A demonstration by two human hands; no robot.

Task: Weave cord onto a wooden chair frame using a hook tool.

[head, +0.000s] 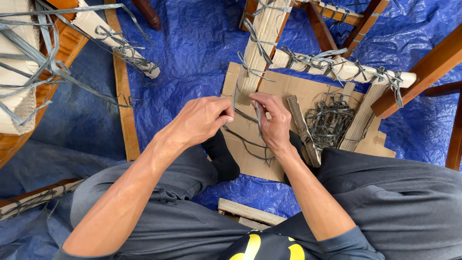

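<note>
Step in hand, as I judge it: working grey plastic strapping off cardboard-wrapped wooden furniture. The landmark is the flat cardboard sheet [284, 89] on the blue tarp [192, 43].

Left hand [199, 120] is over the sheet's left edge, fingers curled shut, thumb and forefinger pinching the end of a grey strap [234, 98]. Right hand [272, 123] is just beside it, over the sheet's middle, fingers closed around a thin dark strap piece [259, 118] that stands upright in its grip. The two hands are near but not touching. The strap runs up from the left hand's fingers toward the wrapped chair leg [262, 36] at the sheet's far edge.

Next move, by judgement: keep the strap taut with one hand and free or part it with the other, with care for the springy cut ends.

Counts:
- 2 hands, both busy.
- 1 flat cardboard sheet.
- 1 heap of loose cut straps [329, 118] on the sheet's right part; single straps cannot be counted.
- 1 corrugated cardboard strip [303, 130] on edge, between the right hand and the heap.
- 2 wrapped legs touching the sheet's far edge.
- 1 more strapped furniture piece [29, 67] well to the left of the sheet.
- 2 dark-socked feet, at the sheet's near edge.
</note>
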